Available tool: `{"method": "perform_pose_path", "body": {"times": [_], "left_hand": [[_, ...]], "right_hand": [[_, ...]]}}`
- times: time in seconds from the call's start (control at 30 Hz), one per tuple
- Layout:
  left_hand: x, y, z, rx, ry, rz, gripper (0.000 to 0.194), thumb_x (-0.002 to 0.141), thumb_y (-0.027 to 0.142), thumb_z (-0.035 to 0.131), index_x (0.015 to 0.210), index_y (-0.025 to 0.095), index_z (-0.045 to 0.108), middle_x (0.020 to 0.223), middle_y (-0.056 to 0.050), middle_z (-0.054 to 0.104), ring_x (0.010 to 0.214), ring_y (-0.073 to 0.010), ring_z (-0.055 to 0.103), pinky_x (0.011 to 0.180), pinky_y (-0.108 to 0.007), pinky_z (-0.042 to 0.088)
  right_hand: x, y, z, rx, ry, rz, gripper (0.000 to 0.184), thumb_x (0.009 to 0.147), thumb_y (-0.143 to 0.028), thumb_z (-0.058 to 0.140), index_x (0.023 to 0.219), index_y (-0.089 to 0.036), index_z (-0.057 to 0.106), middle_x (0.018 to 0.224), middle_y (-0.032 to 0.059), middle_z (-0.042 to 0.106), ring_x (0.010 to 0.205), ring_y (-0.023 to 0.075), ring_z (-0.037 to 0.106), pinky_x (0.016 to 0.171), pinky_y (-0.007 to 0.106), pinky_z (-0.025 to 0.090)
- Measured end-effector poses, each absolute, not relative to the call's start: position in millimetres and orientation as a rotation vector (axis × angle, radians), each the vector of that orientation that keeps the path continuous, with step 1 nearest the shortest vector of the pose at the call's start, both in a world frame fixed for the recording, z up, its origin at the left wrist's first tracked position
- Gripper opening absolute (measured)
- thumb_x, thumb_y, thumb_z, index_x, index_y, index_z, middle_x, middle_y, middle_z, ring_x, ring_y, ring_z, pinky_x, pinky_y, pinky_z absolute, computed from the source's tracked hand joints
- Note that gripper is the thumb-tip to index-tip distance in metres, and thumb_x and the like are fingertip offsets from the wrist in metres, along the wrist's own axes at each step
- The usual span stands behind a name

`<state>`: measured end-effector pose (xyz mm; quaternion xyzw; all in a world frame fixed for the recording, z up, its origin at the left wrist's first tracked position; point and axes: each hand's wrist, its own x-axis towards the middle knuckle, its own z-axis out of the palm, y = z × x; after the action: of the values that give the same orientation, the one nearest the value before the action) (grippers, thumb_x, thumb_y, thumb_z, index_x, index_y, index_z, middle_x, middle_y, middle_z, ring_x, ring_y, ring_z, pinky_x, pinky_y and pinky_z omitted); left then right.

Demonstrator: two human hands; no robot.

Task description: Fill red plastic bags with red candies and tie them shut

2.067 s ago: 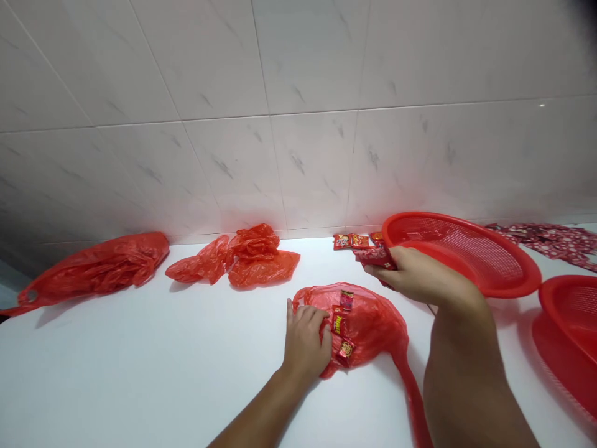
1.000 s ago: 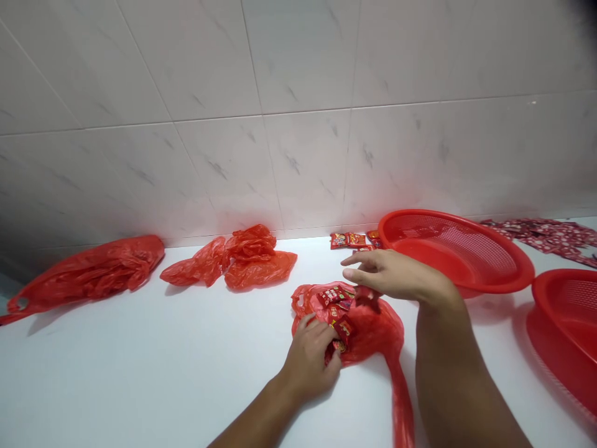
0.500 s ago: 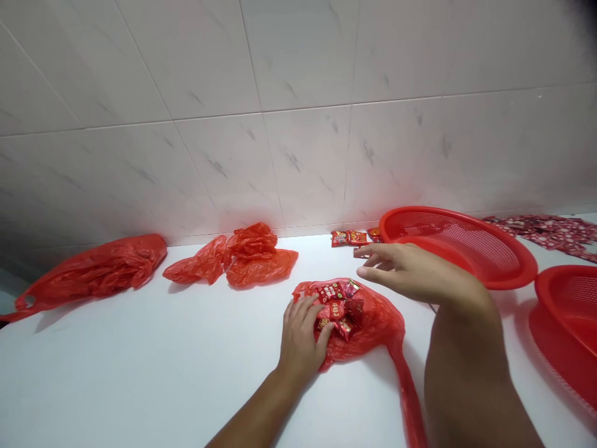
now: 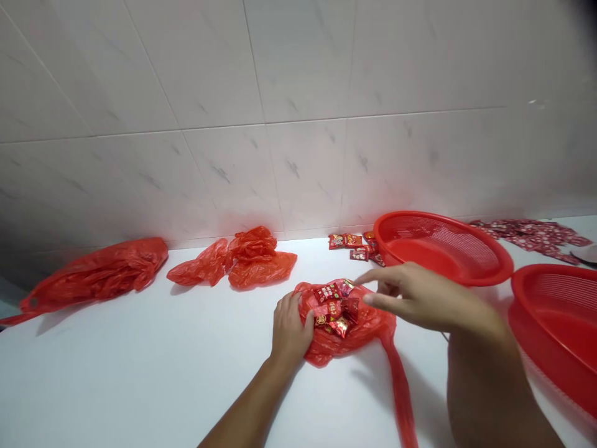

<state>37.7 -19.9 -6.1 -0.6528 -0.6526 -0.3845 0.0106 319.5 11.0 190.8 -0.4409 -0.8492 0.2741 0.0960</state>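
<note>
A red plastic bag lies on the white table with its mouth open and a twisted strip trailing toward me. Several small wrapped packets, mostly red with gold or white print, lie in its mouth. My left hand rests along the bag's left edge, fingers stretched out and thumb apart. Over the bag's right side hovers my right hand, index finger and thumb apart and pointing at the packets. Nothing shows between them; its other fingers are partly curled.
Behind my right hand is a red plastic basket, with another red basket at the right edge. Small red packets lie by the wall, and a pile of packets farther right. Crumpled red bags and a long red bag lie left.
My right hand has come down from above the loose packets by the wall to the bag's right side. My left hand has slid slightly left, uncovering more of the packets.
</note>
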Motion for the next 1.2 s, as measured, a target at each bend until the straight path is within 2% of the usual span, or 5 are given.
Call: {"method": "perform_pose_path", "body": {"times": [0.37,0.77,0.87,1.03,1.2], "left_hand": [[46,-27,13,-1.948,-1.880,-1.793,0.033,0.094,0.019,0.055,0.127,0.023,0.060,0.129,-0.011,0.063,0.125,-0.0267,0.063,0.107,-0.047,0.054],[38,3,183,-1.690,-1.804,-2.296,0.029,0.088,0.033,0.071,0.112,0.017,0.077,0.113,-0.009,0.077,0.104,-0.0229,0.071,0.094,-0.036,0.056],[45,-13,220,-1.698,-1.739,-2.375,0.029,0.091,0.041,0.069,0.107,0.019,0.079,0.109,-0.007,0.078,0.100,-0.0226,0.072,0.086,-0.033,0.058],[41,-33,222,-1.735,-1.670,-2.339,0.024,0.094,0.044,0.070,0.091,0.023,0.080,0.098,-0.005,0.078,0.100,-0.0241,0.072,0.091,-0.036,0.058],[26,-24,216,-2.031,-1.831,-2.069,0.032,0.094,0.054,0.070,0.092,0.024,0.081,0.099,-0.006,0.079,0.105,-0.0272,0.073,0.094,-0.038,0.058]], "right_hand": [[349,-12,37,-1.929,-2.421,0.654,0.020,0.093,-0.034,0.059,0.079,-0.019,0.059,0.091,0.0098,0.069,0.076,0.0236,0.064,0.064,0.033,0.033],[352,24,202,-0.854,-1.622,0.970,0.039,0.090,-0.046,0.072,0.064,-0.019,0.062,0.123,0.0091,0.073,0.113,0.0263,0.068,0.094,0.038,0.052],[335,21,213,-0.681,-1.387,1.160,0.029,0.090,-0.048,0.071,0.080,-0.021,0.074,0.103,0.0098,0.077,0.104,0.0291,0.072,0.091,0.044,0.056],[314,29,203,-0.547,-1.310,1.179,0.044,0.091,-0.058,0.065,0.063,-0.024,0.063,0.074,0.0066,0.069,0.101,0.0303,0.072,0.092,0.046,0.057],[300,42,194,-0.501,-1.315,1.245,0.041,0.098,-0.056,0.060,0.077,-0.022,0.070,0.083,0.0077,0.071,0.095,0.0263,0.071,0.090,0.042,0.056]]}}
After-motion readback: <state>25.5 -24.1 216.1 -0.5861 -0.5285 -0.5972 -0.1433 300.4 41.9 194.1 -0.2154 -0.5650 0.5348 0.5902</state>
